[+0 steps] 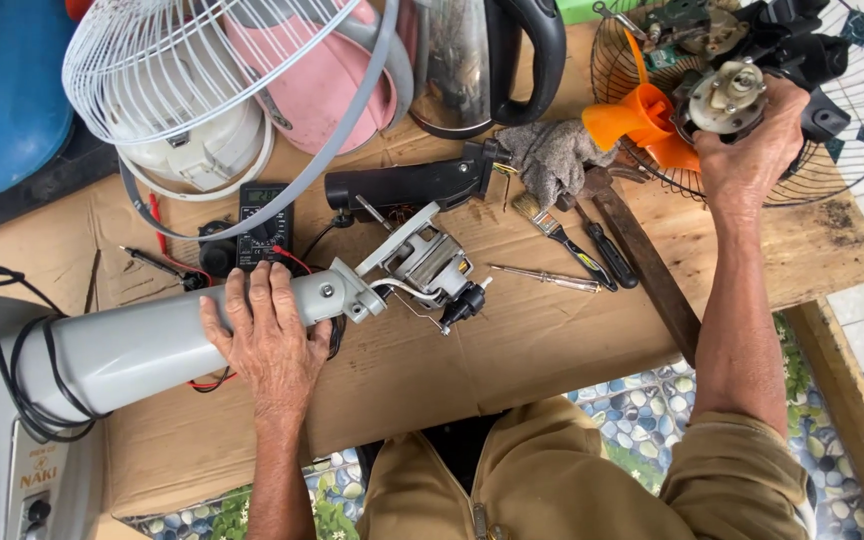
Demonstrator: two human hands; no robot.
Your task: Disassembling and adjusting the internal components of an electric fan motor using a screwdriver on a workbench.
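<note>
Fan stripped: my left hand [270,335] presses the grey stand column [152,345] near the worktop's [552,330] left edge; my right hand [752,150] grips the small motor [727,97] at its far right corner, not yet refitted.

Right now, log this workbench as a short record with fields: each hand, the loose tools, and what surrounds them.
left hand: palm down, gripping the grey fan column lying on the cardboard sheet
column end: bare metal motor assembly, exposed
right hand: closed on a small motor by the orange fan blade, over the dark wire guard
loose tools: paintbrush, screwdriver, hammer
behind: white wire guard, multimeter, dark kettle, grey rag
</note>
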